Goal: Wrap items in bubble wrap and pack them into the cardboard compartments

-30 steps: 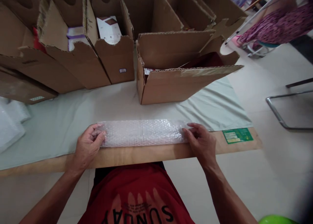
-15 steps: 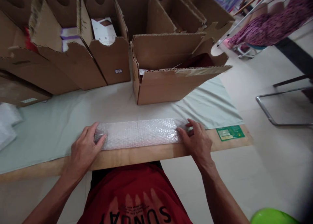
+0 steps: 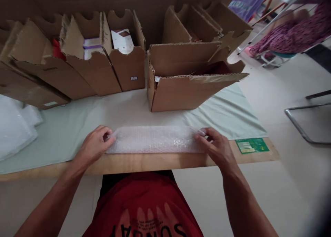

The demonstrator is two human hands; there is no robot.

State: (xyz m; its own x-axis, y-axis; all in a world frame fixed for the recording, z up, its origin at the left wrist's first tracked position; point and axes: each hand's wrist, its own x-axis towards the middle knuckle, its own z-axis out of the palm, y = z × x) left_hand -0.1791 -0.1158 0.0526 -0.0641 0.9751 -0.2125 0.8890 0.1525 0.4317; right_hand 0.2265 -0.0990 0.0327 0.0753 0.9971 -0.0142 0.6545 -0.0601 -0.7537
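A long, flat strip of folded bubble wrap lies along the front edge of the table, partly on the pale green cloth and partly over bare wood. My left hand pinches its left end between thumb and fingers. At the opposite end, my right hand has thumb and fingertips closed on the gathered corner. Whether anything is wrapped inside the strip cannot be made out.
Behind the strip stands an open cardboard box with something dark red inside. Several upright cardboard holders line the back. More bubble wrap lies at the left. A green label marks the table's right end; a person sits beyond.
The view has shifted slightly, showing more on the left. Both hands' fingers have closed more tightly on the ends of the bubble wrap, which looks flatter and straighter.
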